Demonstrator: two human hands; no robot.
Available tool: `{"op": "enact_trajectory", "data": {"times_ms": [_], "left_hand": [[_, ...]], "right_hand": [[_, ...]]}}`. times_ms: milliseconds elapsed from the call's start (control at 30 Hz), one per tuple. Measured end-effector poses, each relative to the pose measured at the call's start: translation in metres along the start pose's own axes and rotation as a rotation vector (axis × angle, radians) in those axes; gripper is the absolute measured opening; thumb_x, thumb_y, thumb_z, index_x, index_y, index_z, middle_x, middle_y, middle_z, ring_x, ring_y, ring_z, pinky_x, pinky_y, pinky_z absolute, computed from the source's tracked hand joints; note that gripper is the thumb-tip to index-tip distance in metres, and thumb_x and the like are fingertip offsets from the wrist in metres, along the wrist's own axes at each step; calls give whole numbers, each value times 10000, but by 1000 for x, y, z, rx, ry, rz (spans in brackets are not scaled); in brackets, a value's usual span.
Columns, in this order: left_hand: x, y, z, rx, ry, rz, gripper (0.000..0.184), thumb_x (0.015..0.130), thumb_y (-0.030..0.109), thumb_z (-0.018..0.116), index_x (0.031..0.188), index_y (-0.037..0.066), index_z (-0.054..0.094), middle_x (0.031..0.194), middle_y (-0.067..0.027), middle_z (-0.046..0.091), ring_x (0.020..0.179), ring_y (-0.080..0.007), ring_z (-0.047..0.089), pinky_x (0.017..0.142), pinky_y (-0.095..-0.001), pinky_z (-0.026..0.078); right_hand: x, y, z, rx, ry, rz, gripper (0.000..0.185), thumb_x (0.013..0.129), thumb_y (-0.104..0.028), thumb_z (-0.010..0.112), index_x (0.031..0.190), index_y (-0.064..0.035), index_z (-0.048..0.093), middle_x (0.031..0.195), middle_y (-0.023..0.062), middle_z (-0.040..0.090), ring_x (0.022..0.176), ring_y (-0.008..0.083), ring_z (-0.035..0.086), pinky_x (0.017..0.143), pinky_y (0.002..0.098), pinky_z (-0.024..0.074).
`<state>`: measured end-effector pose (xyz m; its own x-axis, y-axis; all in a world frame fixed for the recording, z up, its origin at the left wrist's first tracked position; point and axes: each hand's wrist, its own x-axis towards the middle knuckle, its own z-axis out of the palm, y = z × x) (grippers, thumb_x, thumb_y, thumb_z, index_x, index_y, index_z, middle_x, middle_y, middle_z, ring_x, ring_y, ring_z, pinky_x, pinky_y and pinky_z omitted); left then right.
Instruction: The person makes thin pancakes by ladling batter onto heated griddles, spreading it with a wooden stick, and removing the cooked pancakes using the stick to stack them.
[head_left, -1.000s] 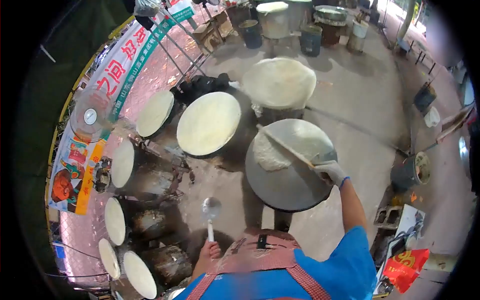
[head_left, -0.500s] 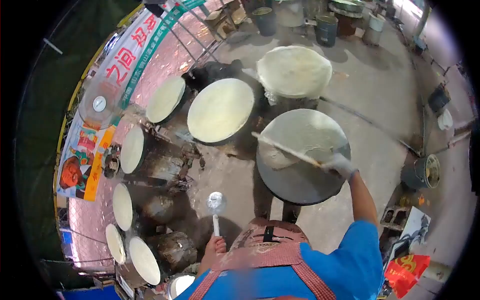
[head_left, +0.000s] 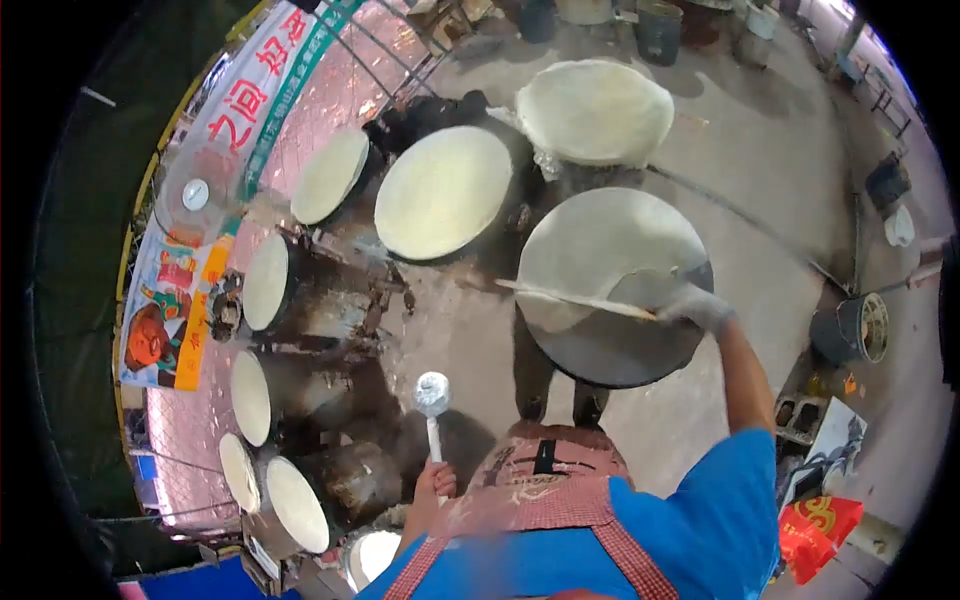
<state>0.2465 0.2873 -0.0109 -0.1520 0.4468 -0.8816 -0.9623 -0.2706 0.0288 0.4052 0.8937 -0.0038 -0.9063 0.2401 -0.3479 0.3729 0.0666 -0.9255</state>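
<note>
In my right hand, covered by a pale glove, is a long thin wooden spreader. It lies across a large round griddle, with my closed fingers at its right end. Pale batter coats the griddle's far part, while the near part shows dark grey. My bare left hand is wrapped round the white handle of a ladle. The ladle is held up over the floor, left of the griddle and apart from it.
A griddle with a pale flatbread stands behind mine, and another flatbread is to its left. Several more line the left side on blackened drum stoves. A bucket and a red bag are at right.
Batter now covers more of the griddle's far side. My right hand and the spreader have swung a little, the stick lying flatter across the griddle. The left hand still holds the ladle.
</note>
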Motion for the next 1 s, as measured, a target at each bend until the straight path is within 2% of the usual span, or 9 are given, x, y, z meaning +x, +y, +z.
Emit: {"op": "enact_trajectory", "data": {"times_ms": [100, 267, 367, 533, 633, 767, 867, 933, 1000], "left_hand": [[-1, -7, -6, -89, -22, 92, 238, 865, 46, 435, 992, 248, 442, 548, 17, 325, 383, -69, 307, 291, -203, 251], [-13, -12, -8, -126, -10, 73, 85, 873, 83, 433, 870, 166, 446, 516, 22, 322, 359, -74, 298, 283, -208, 256], [-19, -2, -23, -111, 35, 46, 165, 875, 114, 431, 714, 117, 393, 469, 27, 313, 336, -84, 281, 284, -216, 261], [-30, 27, -47, 44, 84, 52, 155, 844, 125, 474, 705, 131, 408, 496, 36, 290, 348, -79, 272, 272, -214, 236], [-16, 64, -79, 73, -2, -43, 121, 844, 122, 482, 916, 219, 488, 537, 31, 320, 360, -70, 284, 273, -201, 238], [-6, 109, -90, 291, -85, -73, 258, 872, 197, 471, 633, 153, 385, 514, 28, 325, 351, -86, 288, 272, -221, 251], [-12, 132, -106, 268, -193, -233, 307, 914, 226, 408, 620, 138, 396, 507, 21, 332, 348, -92, 295, 273, -231, 267], [-28, 134, -100, 133, -259, -273, 320, 897, 194, 405, 591, 110, 364, 497, -1, 308, 377, -100, 316, 305, -242, 291], [-32, 135, -111, 154, -435, -305, 248, 910, 177, 393, 680, 93, 425, 518, 7, 333, 379, -93, 324, 293, -235, 287]], "right_hand": [[-84, -16, -8, 189, -6, 490, 204, 664, -140, 645, 838, -36, 671, 551, 34, 525, 399, 98, 391, 359, 267, 292], [-25, -58, 8, 24, 329, 190, 235, 699, -185, 646, 875, -30, 658, 561, -22, 479, 461, 67, 401, 415, 240, 332], [25, -64, 23, -122, 145, 192, 144, 700, -229, 630, 703, -85, 623, 532, 3, 448, 469, 97, 429, 419, 250, 321], [-102, 65, 3, -490, 119, 572, 248, 698, -279, 623, 829, -75, 675, 638, 64, 602, 537, 169, 534, 482, 307, 412], [-261, 91, 46, -217, 192, 337, 308, 661, -170, 632, 927, -19, 663, 751, 56, 630, 657, 157, 568, 608, 297, 433], [-315, 57, 237, 600, 809, 291, 573, 731, -219, 663, 1235, -10, 489, 916, 109, 621, 719, 159, 575, 630, 263, 466], [-202, 44, 362, 275, 1057, 352, 179, 758, -217, 673, 778, -54, 601, 627, -20, 515, 481, 77, 454, 432, 239, 378], [-103, 88, 410, 274, 1115, 280, 209, 788, -236, 654, 883, -51, 660, 596, -21, 512, 473, 70, 441, 416, 253, 376], [-40, 76, 426, -814, 1238, -69, 266, 813, -265, 604, 1023, -106, 645, 642, 121, 609, 481, 276, 548, 484, 362, 448]]}}
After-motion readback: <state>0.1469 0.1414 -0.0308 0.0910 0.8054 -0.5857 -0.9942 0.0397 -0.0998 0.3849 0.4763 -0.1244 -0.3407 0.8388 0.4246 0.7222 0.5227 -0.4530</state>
